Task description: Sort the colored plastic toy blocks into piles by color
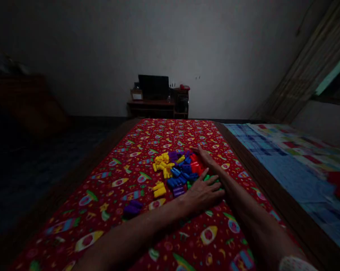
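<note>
A loose heap of plastic toy building blocks lies on the red patterned cloth [170,131]. Yellow blocks [164,164] are on its left, blue blocks [181,178] in the middle and red blocks [196,165] on the right. My left hand [205,191] reaches across to the near right side, its fingers spread over green blocks [213,180] that it partly hides. Along the heap's far right edge lies my right hand [205,156], fingers stretched out beside the red blocks. A yellow pair [159,189] and a purple block [132,207] sit apart, nearer me on the left.
Against the far wall stands a desk [151,103] with a dark monitor [154,86]. Blue bedding or matting [271,162] lies to the right, below a curtain [296,71]. A brown wooden cabinet [31,101] is at the left. The room is dim.
</note>
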The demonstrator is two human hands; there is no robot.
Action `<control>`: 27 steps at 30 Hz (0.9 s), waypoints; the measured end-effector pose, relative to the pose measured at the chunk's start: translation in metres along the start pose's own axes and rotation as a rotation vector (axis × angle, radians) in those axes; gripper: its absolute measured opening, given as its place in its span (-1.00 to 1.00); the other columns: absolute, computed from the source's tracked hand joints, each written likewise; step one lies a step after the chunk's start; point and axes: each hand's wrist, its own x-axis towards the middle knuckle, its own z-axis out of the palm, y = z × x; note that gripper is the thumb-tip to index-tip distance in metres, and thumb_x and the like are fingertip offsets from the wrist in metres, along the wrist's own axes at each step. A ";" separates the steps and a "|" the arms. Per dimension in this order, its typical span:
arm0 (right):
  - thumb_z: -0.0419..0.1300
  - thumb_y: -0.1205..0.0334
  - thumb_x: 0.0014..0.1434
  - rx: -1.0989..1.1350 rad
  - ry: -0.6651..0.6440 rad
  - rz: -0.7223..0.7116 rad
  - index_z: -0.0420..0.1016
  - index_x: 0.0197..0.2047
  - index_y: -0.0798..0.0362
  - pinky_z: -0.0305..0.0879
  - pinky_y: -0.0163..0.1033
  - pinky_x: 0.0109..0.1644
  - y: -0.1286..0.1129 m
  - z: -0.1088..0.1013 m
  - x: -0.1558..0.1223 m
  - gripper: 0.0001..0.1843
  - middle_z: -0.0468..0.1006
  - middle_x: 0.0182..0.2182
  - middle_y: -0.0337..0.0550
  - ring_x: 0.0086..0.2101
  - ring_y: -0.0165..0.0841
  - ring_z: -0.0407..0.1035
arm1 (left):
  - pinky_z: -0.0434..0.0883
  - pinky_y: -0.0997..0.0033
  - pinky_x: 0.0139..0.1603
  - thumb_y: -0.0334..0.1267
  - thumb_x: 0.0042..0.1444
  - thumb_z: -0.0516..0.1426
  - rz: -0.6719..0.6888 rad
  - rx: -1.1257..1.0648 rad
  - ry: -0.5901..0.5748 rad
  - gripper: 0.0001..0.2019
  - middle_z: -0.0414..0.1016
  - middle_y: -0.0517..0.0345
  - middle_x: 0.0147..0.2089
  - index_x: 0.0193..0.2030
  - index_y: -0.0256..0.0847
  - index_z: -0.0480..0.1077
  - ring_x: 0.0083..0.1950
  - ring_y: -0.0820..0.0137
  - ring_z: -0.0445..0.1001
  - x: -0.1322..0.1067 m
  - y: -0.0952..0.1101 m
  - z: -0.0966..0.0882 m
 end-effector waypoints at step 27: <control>0.15 -0.05 0.23 -0.650 -0.334 -0.416 -0.29 0.47 -0.09 -0.09 0.19 0.36 -0.033 0.075 -0.088 -0.08 -0.19 0.42 0.09 0.38 -0.03 -0.28 | 0.10 -0.31 0.29 -0.04 0.13 0.21 -0.754 -0.101 0.065 -0.10 -0.56 0.06 0.52 0.45 0.22 -0.30 0.49 -0.14 -0.35 -0.197 -0.026 -0.052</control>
